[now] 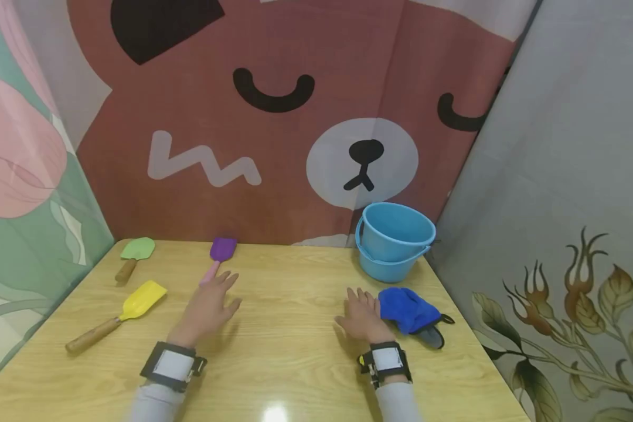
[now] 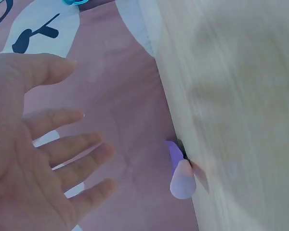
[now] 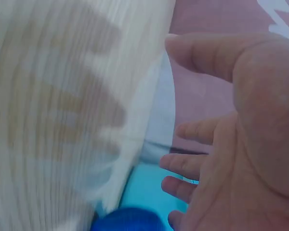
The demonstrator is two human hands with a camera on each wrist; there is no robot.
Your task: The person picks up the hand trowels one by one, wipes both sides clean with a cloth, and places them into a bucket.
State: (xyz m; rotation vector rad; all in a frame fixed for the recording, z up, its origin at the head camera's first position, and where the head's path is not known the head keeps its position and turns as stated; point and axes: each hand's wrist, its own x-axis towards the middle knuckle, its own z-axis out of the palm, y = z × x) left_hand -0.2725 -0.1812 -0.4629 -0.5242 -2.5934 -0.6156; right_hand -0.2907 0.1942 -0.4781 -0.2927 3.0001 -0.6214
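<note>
Purple shovel (image 1: pixel 221 253) lies by tabletop's (image 1: pixel 290 346) back edge just beyond left hand (image 1: pixel 206 309), blue cloth (image 1: pixel 408 310) beside right hand (image 1: pixel 361 316), both spread and empty; a low, careless sweep could knock either one askew.

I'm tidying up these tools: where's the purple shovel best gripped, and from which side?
The purple shovel is probably best gripped by its slim pink handle, left hand coming from the near side: the handle's end points that way, the wider blade away.

hands (image 1: pixel 206 309) (image 1: pixel 363 316): 2 | shovels (image 1: pixel 143 299) (image 1: pixel 223 250) (image 1: pixel 138 248): 3 | bucket (image 1: pixel 387 271): 1 | cloth bundle (image 1: pixel 408 310): 1 | wristbands (image 1: pixel 171 365) (image 1: pixel 386 359): 2
</note>
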